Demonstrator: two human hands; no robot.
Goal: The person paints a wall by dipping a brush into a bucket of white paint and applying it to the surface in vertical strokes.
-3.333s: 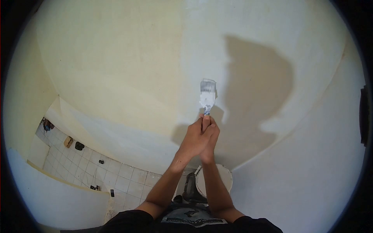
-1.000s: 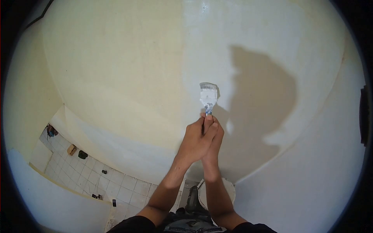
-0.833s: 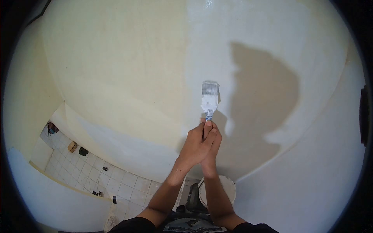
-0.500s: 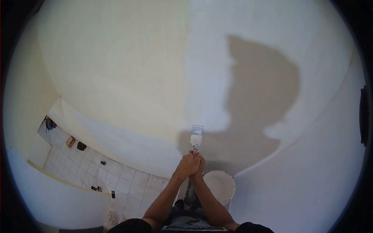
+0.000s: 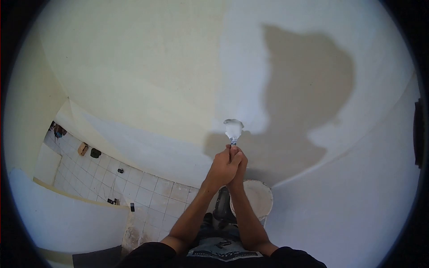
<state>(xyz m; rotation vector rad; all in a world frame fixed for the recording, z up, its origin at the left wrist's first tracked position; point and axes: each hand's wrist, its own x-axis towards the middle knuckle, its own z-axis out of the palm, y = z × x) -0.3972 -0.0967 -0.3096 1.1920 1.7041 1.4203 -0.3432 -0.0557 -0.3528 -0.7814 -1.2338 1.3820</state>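
Both of my hands are wrapped together round the handle of a white-coated paintbrush point(image 5: 233, 130). My left hand point(image 5: 218, 167) and my right hand point(image 5: 238, 168) overlap, so most of the handle is hidden. The brush points up and away from me. Its bristle end is spread out against the wall point(image 5: 174, 85), at the lower part of a brighter white band. Left of that band the wall is cream-yellow. Below my right hand, beside my forearm, stands a round bucket point(image 5: 271, 193) with a pale white surface inside it.
White floor tiles point(image 5: 147, 181) lie at lower left, with a brown block point(image 5: 82, 149), a dark lump point(image 5: 95, 153) and several small dark items. A low white partition point(image 5: 85, 225) curves along the left. A white side wall point(image 5: 339, 201) rises at right. My shadow point(image 5: 308, 80) falls ahead.
My hands and the paintbrush have moved up in view and slightly right. The bristles, straight before, now look bent and spread on the wall. The whole view has shifted a little.
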